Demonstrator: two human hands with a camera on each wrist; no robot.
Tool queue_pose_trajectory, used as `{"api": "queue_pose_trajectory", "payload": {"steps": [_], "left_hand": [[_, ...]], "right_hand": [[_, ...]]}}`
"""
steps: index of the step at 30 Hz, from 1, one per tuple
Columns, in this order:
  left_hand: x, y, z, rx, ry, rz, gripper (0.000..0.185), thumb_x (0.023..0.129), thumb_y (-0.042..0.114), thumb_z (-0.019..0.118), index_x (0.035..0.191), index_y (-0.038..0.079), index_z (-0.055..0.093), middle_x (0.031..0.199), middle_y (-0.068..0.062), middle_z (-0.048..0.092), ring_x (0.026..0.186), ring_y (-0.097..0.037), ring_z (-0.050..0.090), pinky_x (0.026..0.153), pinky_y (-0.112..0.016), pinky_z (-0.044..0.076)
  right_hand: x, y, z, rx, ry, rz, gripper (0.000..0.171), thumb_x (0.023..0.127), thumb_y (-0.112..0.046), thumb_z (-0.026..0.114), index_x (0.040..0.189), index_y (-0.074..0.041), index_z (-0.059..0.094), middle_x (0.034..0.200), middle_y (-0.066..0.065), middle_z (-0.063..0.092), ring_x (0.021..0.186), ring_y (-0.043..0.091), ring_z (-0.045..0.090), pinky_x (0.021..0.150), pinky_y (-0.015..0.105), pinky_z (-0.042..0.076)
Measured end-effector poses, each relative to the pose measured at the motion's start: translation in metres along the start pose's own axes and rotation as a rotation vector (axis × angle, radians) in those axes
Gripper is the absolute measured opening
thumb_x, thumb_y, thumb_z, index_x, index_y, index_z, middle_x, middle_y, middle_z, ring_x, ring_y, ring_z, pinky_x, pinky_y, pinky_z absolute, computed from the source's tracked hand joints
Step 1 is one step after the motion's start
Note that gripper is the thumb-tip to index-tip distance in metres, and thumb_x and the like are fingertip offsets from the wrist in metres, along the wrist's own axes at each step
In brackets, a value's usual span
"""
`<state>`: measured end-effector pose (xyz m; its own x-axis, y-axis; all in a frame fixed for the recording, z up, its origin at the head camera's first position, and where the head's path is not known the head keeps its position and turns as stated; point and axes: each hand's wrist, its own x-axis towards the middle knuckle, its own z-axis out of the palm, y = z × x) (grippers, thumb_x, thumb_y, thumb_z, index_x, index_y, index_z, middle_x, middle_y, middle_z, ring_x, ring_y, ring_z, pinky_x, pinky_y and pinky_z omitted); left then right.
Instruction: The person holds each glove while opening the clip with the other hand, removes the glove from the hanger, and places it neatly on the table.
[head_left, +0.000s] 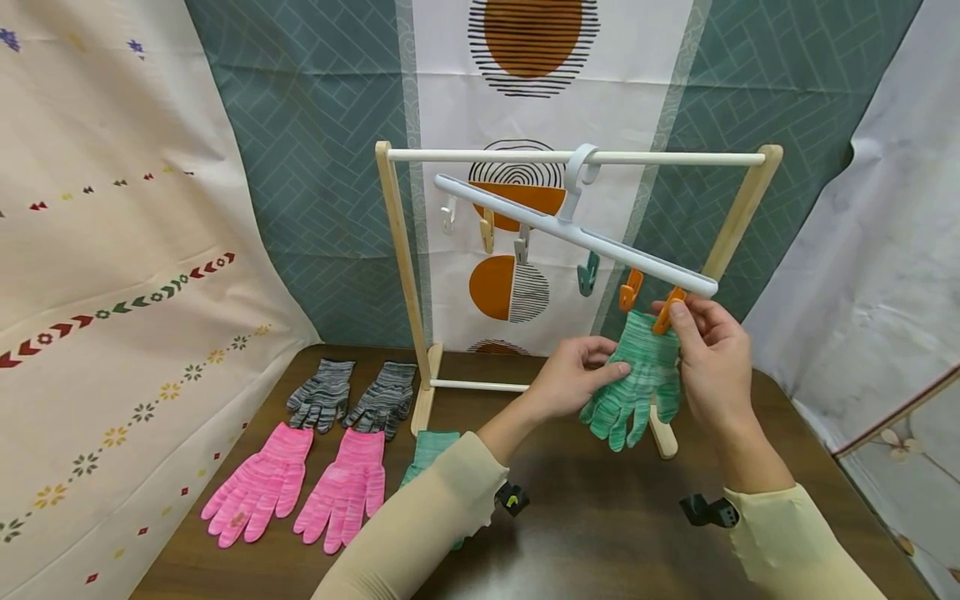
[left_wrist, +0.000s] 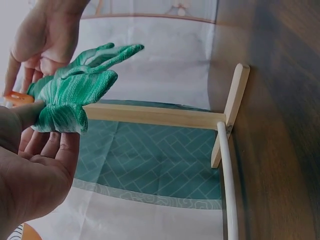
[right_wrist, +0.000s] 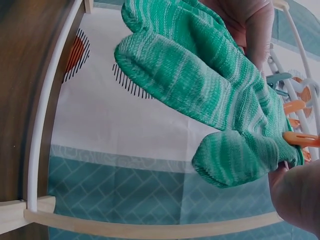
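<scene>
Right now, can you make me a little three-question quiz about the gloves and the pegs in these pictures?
1. True or false: the green glove lies flat on the table.
2. Which hand pinches the orange peg? A) left hand B) right hand
3. Fill in: the pair nearest the camera on the table is the ____ gloves.

Key:
1. False: it hangs up at the clip hanger.
2. B
3. pink
</scene>
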<state>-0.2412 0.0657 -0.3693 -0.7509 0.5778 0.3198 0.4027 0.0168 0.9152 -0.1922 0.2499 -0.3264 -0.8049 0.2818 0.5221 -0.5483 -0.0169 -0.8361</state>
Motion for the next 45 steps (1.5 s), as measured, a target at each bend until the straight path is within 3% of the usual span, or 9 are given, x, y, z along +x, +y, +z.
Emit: {"api": "queue_pose_trajectory", "payload": {"steps": [11, 30, 45], "left_hand": [[-0.001, 0.0, -0.002, -0.005, 0.004, -0.015, 0.026, 0.104, 0.012, 0.071, 0.125, -0.002, 0.071, 0.106, -0.007, 0.08, 0.082, -0.006, 0.073, 0.076, -0.025, 0.06], [-0.001, -0.004, -0.005, -0.029, 0.0, -0.008, 0.026, 0.104, 0.011, 0.071, 0.126, -0.002, 0.071, 0.109, -0.013, 0.079, 0.084, -0.008, 0.073, 0.076, -0.025, 0.06], [-0.009, -0.011, -0.01, 0.035, 0.017, -0.003, 0.027, 0.104, 0.013, 0.071, 0.128, -0.001, 0.071, 0.11, -0.009, 0.08, 0.087, -0.006, 0.073, 0.079, -0.024, 0.058]], "right_hand": [[0.0, -0.001, -0.001, 0.026, 0.01, -0.009, 0.031, 0.105, -0.014, 0.068, 0.127, 0.007, 0.069, 0.113, 0.015, 0.075, 0.102, 0.023, 0.076, 0.097, 0.023, 0.054], [0.001, 0.002, -0.002, 0.037, 0.041, -0.03, 0.032, 0.103, -0.013, 0.07, 0.127, 0.009, 0.07, 0.111, 0.015, 0.076, 0.102, 0.024, 0.077, 0.098, 0.024, 0.054], [0.003, 0.003, -0.003, 0.104, 0.033, -0.04, 0.034, 0.102, -0.011, 0.07, 0.128, 0.012, 0.068, 0.111, 0.02, 0.075, 0.098, 0.025, 0.077, 0.095, 0.03, 0.057]]}}
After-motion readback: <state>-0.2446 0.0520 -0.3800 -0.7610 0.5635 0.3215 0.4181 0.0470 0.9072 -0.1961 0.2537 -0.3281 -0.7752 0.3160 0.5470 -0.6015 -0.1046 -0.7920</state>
